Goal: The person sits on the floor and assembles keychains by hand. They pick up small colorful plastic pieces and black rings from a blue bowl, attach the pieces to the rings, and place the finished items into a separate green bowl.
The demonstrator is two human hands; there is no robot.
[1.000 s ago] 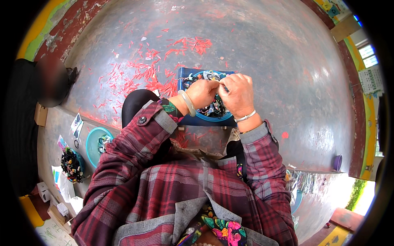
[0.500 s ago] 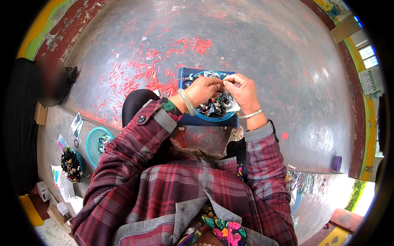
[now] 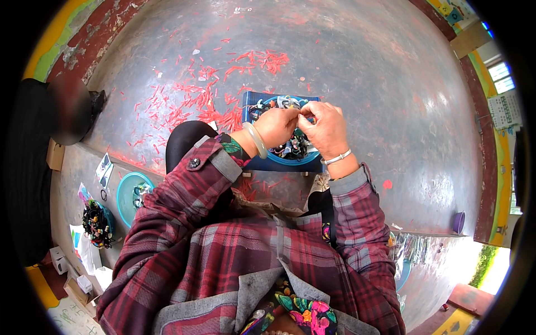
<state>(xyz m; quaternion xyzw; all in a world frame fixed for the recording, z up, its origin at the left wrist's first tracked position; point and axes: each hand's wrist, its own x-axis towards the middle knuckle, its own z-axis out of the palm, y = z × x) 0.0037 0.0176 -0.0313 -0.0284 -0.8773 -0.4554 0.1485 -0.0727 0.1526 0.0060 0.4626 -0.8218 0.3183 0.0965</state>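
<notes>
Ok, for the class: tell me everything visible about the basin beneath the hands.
The basin is round and light blue, plastic by its look, with a curved rim. It stands upright on a dark blue stool, holding a jumble of small black, pale and colourful things. The left hand and right hand are above it, hiding part.
</notes>
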